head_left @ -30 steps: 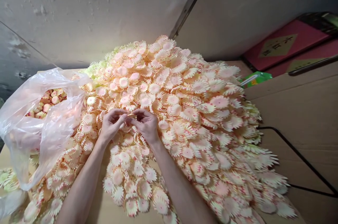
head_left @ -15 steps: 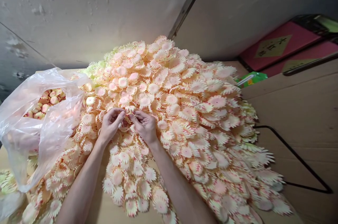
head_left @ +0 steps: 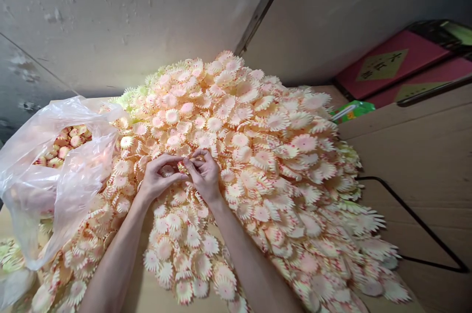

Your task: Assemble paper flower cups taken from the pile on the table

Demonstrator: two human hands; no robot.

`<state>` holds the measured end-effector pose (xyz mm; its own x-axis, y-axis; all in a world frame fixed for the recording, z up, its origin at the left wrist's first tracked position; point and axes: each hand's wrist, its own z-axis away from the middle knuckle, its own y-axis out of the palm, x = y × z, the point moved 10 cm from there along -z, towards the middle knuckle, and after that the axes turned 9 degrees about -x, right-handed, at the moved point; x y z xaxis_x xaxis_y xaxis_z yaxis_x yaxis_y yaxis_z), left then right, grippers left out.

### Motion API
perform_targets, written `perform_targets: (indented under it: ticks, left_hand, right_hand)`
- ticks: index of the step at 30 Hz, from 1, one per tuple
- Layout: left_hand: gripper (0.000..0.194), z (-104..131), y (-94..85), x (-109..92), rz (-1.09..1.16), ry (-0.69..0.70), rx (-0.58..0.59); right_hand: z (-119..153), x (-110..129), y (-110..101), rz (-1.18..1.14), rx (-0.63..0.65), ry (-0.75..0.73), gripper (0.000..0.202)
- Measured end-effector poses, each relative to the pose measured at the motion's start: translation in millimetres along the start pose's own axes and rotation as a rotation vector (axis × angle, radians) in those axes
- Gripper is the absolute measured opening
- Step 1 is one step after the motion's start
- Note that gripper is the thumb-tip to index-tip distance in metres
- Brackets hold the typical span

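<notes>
Between my two hands is a small artificial flower piece (head_left: 182,167), yellowish with red edges, its far side partly hidden by fingers. My left hand (head_left: 159,175) curves its thumb and index finger around it from the left. From the right, my right hand (head_left: 205,175) pinches the same piece between thumb and index finger. Below and around both hands spreads a large heap of pale pink and cream fringed flower layers (head_left: 239,140). A smaller group of these layers (head_left: 191,234) lies on the table (head_left: 165,300) between my forearms.
To the left, a translucent plastic bag (head_left: 79,190) holds several curled, red-tipped flower pieces (head_left: 68,143). A cardboard panel (head_left: 416,165) and a bent black bar (head_left: 416,217) stand at the right. Pink boxes (head_left: 405,59) and a green packet (head_left: 354,110) sit behind it.
My left fingers have opened into a wider curve around the piece, and my right index finger has lifted. The small flower piece now shows between the hands. The heap looks the same.
</notes>
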<state>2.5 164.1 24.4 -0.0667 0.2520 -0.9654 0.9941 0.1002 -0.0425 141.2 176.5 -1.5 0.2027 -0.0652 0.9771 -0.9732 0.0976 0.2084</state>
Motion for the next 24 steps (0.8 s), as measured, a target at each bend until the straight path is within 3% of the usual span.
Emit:
perform_targets:
  ticks: [4, 12, 16, 19, 24]
  left_hand:
    - [0.037, -1.4, -7.2, 9.2, 0.003, -0.037, -0.070]
    - [0.040, 0.5, -6.0, 16.3, 0.083, -0.150, -0.084]
    - [0.047, 3.4, -3.2, 24.3, 0.166, -0.256, -0.057]
    - [0.044, 3.4, -2.3, 23.9, 0.207, -0.258, -0.036]
    - [0.045, 3.0, -0.8, 23.1, 0.185, -0.261, -0.025]
  right_hand:
    - [0.6, 0.6, 1.2, 0.033, 0.009, -0.027, 0.036]
    - [0.7, 0.1, 3.8, 0.061, -0.011, -0.005, 0.035]
    - [1.0, -3.6, 9.6, 0.036, 0.063, 0.027, 0.031]
    - [0.7, -1.7, 13.5, 0.056, 0.111, 0.007, 0.026]
    - [-2.2, 12.9, 1.1, 0.110, -0.043, -0.133, 0.025]
